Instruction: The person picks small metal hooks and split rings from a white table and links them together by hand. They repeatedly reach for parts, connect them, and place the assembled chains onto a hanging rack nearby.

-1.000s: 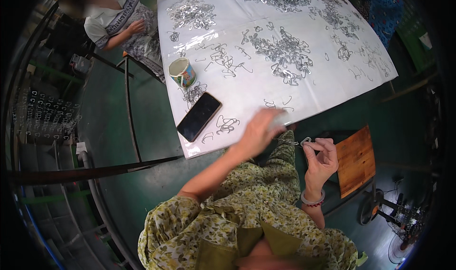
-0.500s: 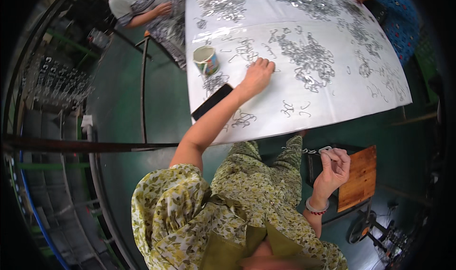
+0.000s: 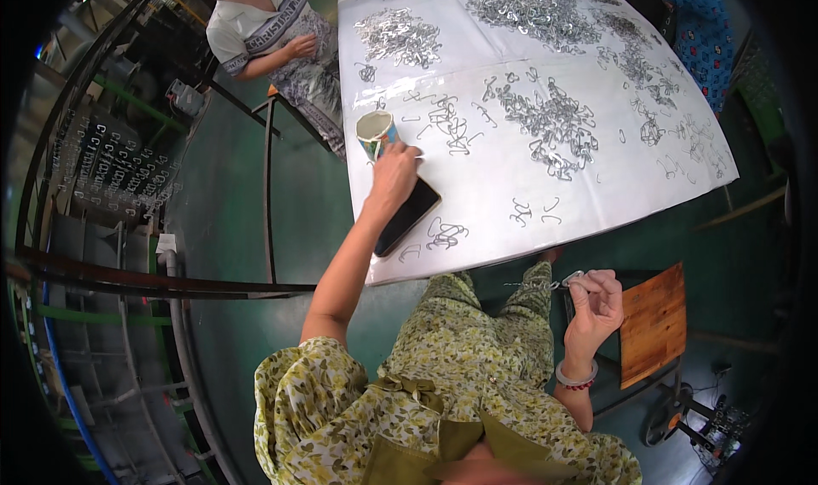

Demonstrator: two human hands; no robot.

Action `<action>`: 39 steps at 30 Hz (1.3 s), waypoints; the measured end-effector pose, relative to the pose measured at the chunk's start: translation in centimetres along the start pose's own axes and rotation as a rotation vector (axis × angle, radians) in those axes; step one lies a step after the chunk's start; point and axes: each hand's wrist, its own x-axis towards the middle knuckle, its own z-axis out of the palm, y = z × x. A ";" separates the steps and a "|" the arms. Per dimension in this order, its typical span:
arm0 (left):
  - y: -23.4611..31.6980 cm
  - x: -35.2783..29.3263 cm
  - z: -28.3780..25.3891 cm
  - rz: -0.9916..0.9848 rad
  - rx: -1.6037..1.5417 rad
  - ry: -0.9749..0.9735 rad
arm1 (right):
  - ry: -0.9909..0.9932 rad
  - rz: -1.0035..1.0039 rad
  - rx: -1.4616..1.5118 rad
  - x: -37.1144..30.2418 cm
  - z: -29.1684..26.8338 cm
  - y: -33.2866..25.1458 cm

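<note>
My left hand [image 3: 394, 178] is low over the white table, its fingers curled together just below a colourful mug [image 3: 376, 129] and beside a black phone [image 3: 411, 216]. What its fingertips grip, if anything, is hidden under the hand. The small heap of wire hooks by the mug is covered by it. My right hand [image 3: 595, 311] is raised off the table on the right, fingers pinched on a string of linked metal hooks [image 3: 558, 285] that stretches out to the left. Loose S-shaped hooks [image 3: 449, 233] lie by the phone.
Heaps of metal hooks [image 3: 552, 127] spread over the white tabletop [image 3: 486, 197]. One person [image 3: 281, 50] works at the far left, another in a blue sleeve [image 3: 682, 16] at the far right. A wooden board [image 3: 654, 327] stands right of my right hand; a dark metal rail [image 3: 162, 279] runs left.
My left hand has moved left and nearer, from the scattered hooks to beside the mug. My right hand stays raised with the hook string. The person at far left now reaches over the table.
</note>
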 end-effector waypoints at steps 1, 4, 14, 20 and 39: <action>1.1 0.8 0.4 0.027 -0.073 0.012 | -0.002 0.005 -0.005 0.0 0.0 0.0; 3.8 4.5 3.5 0.033 -0.172 -0.043 | -0.004 0.014 -0.024 0.0 -0.1 0.1; 5.3 6.9 8.7 0.073 -0.024 -0.101 | -0.010 -0.015 -0.034 0.9 -0.2 0.1; 11.6 2.2 3.5 0.074 -0.582 -0.219 | 0.050 -0.039 -0.152 1.0 0.0 0.4; 25.0 -4.7 -4.2 0.075 -1.220 -0.183 | 0.183 0.001 -0.114 0.2 0.2 3.1</action>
